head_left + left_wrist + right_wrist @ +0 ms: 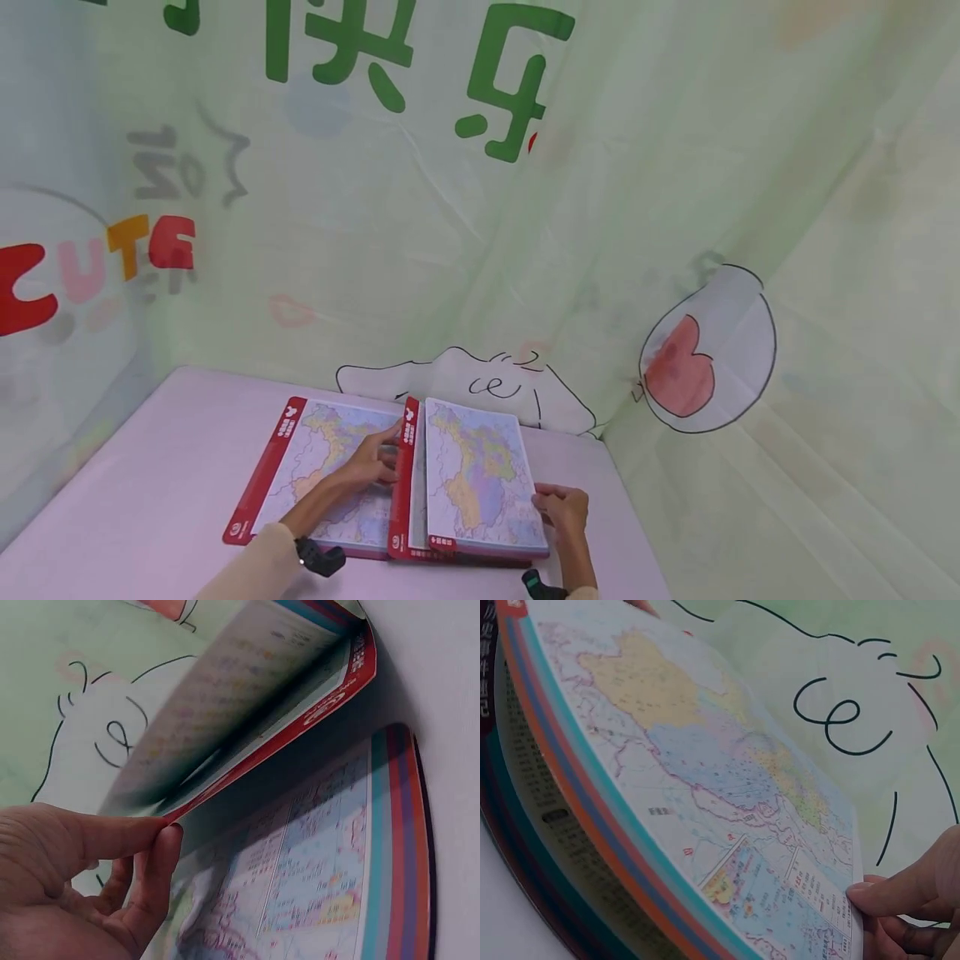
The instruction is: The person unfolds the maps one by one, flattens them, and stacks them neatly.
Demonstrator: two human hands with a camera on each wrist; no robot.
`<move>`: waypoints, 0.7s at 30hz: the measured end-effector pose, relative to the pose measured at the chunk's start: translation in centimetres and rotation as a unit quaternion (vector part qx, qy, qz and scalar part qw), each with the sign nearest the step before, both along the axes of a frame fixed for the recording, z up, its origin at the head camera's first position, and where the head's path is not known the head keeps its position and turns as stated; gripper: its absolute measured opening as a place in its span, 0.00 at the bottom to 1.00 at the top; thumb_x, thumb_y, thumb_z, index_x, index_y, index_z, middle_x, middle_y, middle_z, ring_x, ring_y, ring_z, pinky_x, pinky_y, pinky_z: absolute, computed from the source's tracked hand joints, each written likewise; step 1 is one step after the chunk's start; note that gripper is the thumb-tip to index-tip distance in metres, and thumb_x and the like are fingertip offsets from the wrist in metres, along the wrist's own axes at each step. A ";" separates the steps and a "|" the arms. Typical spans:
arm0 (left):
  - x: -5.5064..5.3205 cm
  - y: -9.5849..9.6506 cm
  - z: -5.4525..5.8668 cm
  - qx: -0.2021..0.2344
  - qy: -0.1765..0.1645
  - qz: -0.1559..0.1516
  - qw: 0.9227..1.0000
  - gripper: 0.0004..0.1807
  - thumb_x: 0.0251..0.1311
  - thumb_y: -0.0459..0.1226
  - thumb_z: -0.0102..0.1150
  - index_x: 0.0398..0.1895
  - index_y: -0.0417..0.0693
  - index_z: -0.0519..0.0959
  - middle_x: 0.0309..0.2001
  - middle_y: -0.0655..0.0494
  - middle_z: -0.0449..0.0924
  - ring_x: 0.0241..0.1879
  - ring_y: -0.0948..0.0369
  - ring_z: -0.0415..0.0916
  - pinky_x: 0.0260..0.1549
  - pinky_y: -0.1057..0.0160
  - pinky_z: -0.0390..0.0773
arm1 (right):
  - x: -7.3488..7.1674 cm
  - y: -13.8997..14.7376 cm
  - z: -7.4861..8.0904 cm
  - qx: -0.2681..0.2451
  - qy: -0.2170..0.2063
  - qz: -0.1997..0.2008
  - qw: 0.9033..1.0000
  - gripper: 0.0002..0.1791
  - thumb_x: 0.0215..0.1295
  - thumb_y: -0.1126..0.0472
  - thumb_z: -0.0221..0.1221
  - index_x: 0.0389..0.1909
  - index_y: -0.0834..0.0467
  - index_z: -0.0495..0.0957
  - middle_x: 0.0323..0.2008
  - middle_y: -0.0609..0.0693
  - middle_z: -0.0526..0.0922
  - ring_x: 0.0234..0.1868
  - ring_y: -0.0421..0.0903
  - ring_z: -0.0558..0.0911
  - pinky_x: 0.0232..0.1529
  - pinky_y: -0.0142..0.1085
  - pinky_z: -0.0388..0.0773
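My left hand [371,461] pinches the red edge [247,769] of a map sheet between thumb and fingertips and holds that edge up. Below it lies another map sheet [330,467] with a red left border. My right hand [567,506] pinches the right side of the top map sheet [480,475], thumb on the printed face. In the right wrist view this top map [705,742] bows upward, showing a striped teal, red and orange edge. Beneath it is a sheet with dense print [540,787]. The right hand's other fingers are partly hidden behind the sheet.
The sheets are on a pale pink table [150,467]. A pale green curtain [450,250] with printed drawings and lettering hangs behind the table and along its sides. Dark wrist straps [320,557] show at both sleeves.
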State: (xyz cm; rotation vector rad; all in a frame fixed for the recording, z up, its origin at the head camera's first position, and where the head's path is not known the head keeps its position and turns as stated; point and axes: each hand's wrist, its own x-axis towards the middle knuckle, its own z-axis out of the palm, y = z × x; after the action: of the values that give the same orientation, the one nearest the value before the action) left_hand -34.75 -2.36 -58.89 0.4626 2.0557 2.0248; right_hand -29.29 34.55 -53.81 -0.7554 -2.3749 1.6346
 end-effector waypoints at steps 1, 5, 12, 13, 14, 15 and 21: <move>-0.1 -0.3 0.0 0.004 0.000 -0.001 1.000 0.59 0.53 0.18 0.62 0.90 0.47 0.49 0.69 0.30 0.69 0.51 0.53 0.88 0.36 0.56 0.89 | 0.0 0.0 0.1 0.004 0.004 0.001 1.000 0.12 0.66 0.75 0.66 0.49 0.72 0.88 0.46 0.68 0.91 0.36 0.50 0.87 0.35 0.36 0.86; -0.5 -1.5 -0.1 0.015 0.000 -0.014 1.000 0.60 0.53 0.18 0.61 0.90 0.47 0.48 0.70 0.29 0.68 0.52 0.53 0.87 0.37 0.56 0.89 | -0.2 -0.1 0.5 0.012 0.016 -0.001 1.000 0.11 0.68 0.73 0.66 0.49 0.71 0.88 0.48 0.69 0.90 0.39 0.53 0.87 0.37 0.37 0.86; -1.1 -3.3 0.2 0.009 0.007 -0.027 1.000 0.60 0.53 0.19 0.62 0.90 0.47 0.47 0.72 0.28 0.66 0.53 0.53 0.86 0.38 0.56 0.89 | -0.3 -0.5 1.5 0.017 0.028 0.008 0.999 0.11 0.69 0.73 0.67 0.50 0.72 0.88 0.50 0.71 0.88 0.41 0.55 0.85 0.36 0.35 0.86; -1.2 -3.6 0.2 0.007 0.009 -0.025 1.000 0.60 0.53 0.19 0.62 0.90 0.46 0.47 0.72 0.27 0.66 0.54 0.53 0.86 0.38 0.56 0.90 | -0.3 -0.5 1.7 0.018 0.028 0.007 0.999 0.11 0.69 0.73 0.66 0.50 0.72 0.88 0.51 0.71 0.88 0.41 0.55 0.85 0.36 0.35 0.85; -1.2 -3.8 0.1 0.003 0.008 -0.022 1.000 0.60 0.54 0.19 0.63 0.90 0.46 0.47 0.72 0.27 0.66 0.54 0.53 0.85 0.38 0.56 0.90 | -0.3 -0.4 1.9 0.020 0.029 0.005 0.999 0.11 0.69 0.73 0.66 0.50 0.72 0.88 0.50 0.71 0.88 0.41 0.55 0.85 0.36 0.35 0.85; -1.2 -4.1 0.1 -0.001 0.008 -0.018 1.000 0.60 0.54 0.19 0.63 0.90 0.46 0.47 0.72 0.28 0.66 0.54 0.53 0.85 0.38 0.56 0.90 | -0.3 -0.3 2.0 0.022 0.030 0.003 0.999 0.11 0.69 0.73 0.66 0.50 0.73 0.88 0.50 0.71 0.88 0.41 0.55 0.84 0.35 0.34 0.84; -1.5 -6.4 -0.4 -0.010 0.024 -0.005 1.000 0.59 0.55 0.19 0.63 0.90 0.46 0.48 0.72 0.27 0.68 0.52 0.52 0.85 0.40 0.55 0.90 | -0.4 0.7 2.5 0.037 0.037 0.001 0.999 0.12 0.71 0.71 0.66 0.51 0.73 0.87 0.52 0.73 0.87 0.40 0.54 0.83 0.35 0.33 0.83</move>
State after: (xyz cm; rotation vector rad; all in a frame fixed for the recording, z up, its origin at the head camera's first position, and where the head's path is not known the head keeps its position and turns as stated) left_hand -36.28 -8.75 -59.30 0.5229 2.0940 2.0048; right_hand -29.71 35.30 -51.28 -0.6674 -2.3707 1.5384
